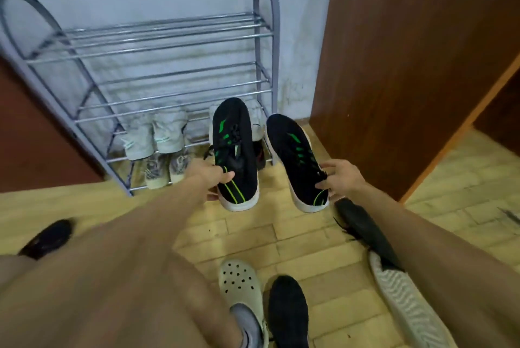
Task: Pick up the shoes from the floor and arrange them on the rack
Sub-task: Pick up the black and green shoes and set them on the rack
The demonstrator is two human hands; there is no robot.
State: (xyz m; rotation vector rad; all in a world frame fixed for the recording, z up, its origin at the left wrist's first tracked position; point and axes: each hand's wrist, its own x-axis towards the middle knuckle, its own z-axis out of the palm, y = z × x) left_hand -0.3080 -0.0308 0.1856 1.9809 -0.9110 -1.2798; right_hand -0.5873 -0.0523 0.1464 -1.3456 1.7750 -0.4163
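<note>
My left hand (209,178) grips the heel of a black sneaker with green stripes (235,133), toe pointing at the rack. My right hand (342,178) holds the matching black and green sneaker (292,150) by its heel, just to the right. Both shoes hang above the floor in front of the grey metal shoe rack (174,40). Its two upper shelves are bare. A pale pair (166,133) sits on a low shelf, with a grey pair (166,170) below it. Part of a white shoe (257,125) shows behind the left sneaker.
On the yellow tiled floor lie a black shoe (46,238) at the left, another black shoe (363,226) and a white ribbed sole (405,297) under my right forearm, and a black sneaker (288,308) near my foot in a white clog (239,283). A brown wardrobe (408,52) stands to the right.
</note>
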